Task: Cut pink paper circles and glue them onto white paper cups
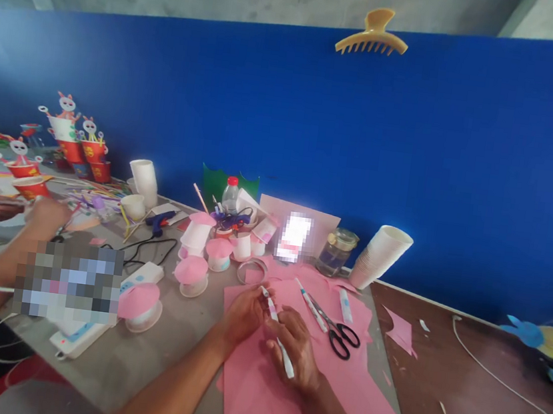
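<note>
Above the pink paper, my right hand [297, 347] is closed around a slim white pen [284, 358] with a pinkish section near its front. My left hand [246, 312] has its fingers closed at the pen's far end, where a small white tip shows; whether that is a separate cap I cannot tell. Under both hands lie sheets of pink paper [254, 392]. Right of them rest black-handled scissors [340, 341], another white pen [313, 311] and a white glue tube [345, 306].
Pink-topped paper-cup pieces [191, 270] stand to the left, near a power strip [83, 338]. A glass jar [336, 251], stacked white cups [381, 253] and a lit phone [294, 236] line the back. At far left, a co-worker's hands [46, 219] work by rabbit-decorated cups [72, 148].
</note>
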Available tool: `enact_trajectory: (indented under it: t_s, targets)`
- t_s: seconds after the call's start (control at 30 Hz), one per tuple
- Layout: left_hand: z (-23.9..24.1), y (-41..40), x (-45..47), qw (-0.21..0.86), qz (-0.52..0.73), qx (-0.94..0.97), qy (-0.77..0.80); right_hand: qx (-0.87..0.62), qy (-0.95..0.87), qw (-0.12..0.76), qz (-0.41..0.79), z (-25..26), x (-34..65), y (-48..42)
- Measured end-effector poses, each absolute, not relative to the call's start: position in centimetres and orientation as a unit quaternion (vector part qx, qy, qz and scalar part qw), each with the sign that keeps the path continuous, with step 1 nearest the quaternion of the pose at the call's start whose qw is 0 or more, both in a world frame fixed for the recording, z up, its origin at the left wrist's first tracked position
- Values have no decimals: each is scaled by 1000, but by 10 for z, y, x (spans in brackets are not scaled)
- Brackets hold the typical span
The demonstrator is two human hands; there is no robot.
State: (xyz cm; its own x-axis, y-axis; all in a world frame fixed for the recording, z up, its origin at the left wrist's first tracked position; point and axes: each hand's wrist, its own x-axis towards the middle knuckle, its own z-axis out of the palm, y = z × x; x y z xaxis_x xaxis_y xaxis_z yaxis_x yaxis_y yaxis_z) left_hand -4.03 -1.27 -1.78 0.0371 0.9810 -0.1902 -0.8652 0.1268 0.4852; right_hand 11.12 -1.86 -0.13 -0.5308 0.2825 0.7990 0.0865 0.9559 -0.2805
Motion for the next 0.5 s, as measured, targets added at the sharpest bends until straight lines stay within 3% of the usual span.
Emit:
enact_trajectory:
  t_s: [0.5]
  targets:
    - [-11,-12,-40,723,639,117,237,-142,-877,452,82,-8,110,-13]
